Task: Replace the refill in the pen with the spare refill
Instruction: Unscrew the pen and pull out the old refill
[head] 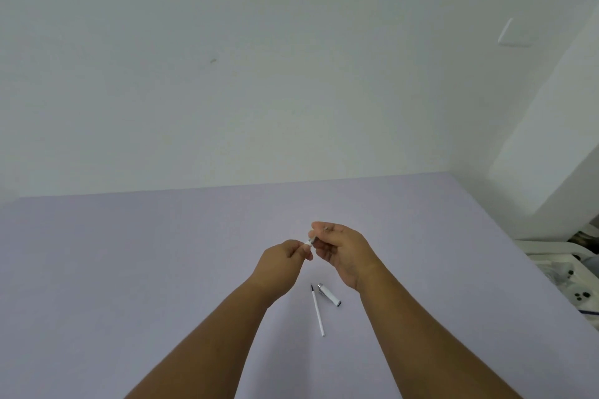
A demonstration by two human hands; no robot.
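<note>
Both hands meet above the lilac table (pixel 162 269), holding a small white pen (pixel 310 242) between them. My left hand (pixel 282 261) pinches its white end and my right hand (pixel 343 253) grips the other end, hiding most of it. Only a short white and silver stretch shows between the fingers. A thin white refill (pixel 318 311) with a dark tip lies on the table just below the hands. Beside it lies the white and silver pen cap (pixel 329 294) with its clip.
A pale wall rises behind the table's far edge. The table's right edge runs diagonally down the frame; beyond it sit white furniture and clutter (pixel 570 269) at a lower level.
</note>
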